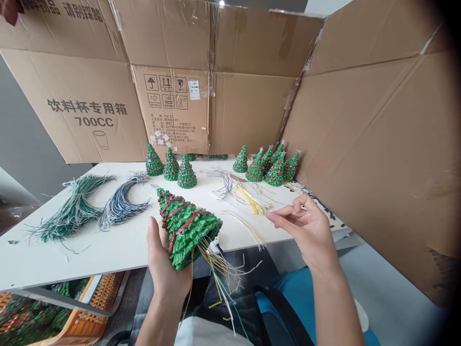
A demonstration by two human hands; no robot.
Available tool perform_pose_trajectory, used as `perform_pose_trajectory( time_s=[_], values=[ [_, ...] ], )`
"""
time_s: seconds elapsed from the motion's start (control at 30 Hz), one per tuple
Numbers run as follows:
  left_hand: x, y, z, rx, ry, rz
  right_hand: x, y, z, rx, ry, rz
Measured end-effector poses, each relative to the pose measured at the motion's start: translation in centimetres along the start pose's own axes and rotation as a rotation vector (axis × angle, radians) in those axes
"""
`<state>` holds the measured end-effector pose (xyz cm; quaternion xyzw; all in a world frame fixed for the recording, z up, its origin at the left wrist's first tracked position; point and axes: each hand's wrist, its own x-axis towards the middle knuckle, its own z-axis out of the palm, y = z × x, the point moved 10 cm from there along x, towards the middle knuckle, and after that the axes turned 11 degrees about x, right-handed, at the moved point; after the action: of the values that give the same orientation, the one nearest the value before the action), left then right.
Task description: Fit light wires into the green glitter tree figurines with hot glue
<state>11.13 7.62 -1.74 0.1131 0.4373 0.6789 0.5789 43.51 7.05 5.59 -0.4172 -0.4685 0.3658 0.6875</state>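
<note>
My left hand (167,269) is closed around a small green Christmas tree (187,226) with red garland, tilted on its side above the table's front edge. Yellow, white and green wires (219,264) hang out of its hollow base, which faces right. To the right, my right hand (306,226) is raised with thumb and fingertips pinched together. What sits in the pinch, if anything, is too small to make out. Just left of those fingertips lies a bundle of yellow and white wires (252,199) on the table. A few loose yellow wires (248,226) lie nearer to me.
On the white table (126,262), a green wire bundle (75,206) and a blue-and-white one (126,202) lie left. Several trees (275,170) stand at the back. Cardboard walls (252,105) enclose the rear and right. An orange basket (82,317) sits below left.
</note>
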Motion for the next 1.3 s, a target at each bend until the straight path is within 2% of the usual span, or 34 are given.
perform_pose_trajectory(
  time_s=[0.3,0.7,1.07,1.3],
  values=[
    [-0.2,0.2,0.3,-0.006,-0.017,0.003,-0.6,-1.6,0.5,-0.179,0.014,-0.097],
    [-0.1,0.2,0.0,0.02,0.012,0.001,-0.8,-1.6,1.8,-0.038,-0.119,-0.094],
    [0.1,0.1,-0.1,0.039,0.015,0.001,-0.4,-1.0,1.0,-0.04,-0.057,-0.065],
    [-0.1,0.1,0.3,0.016,-0.029,0.004,-0.2,-0.6,0.2,0.014,0.028,-0.034]
  ],
)
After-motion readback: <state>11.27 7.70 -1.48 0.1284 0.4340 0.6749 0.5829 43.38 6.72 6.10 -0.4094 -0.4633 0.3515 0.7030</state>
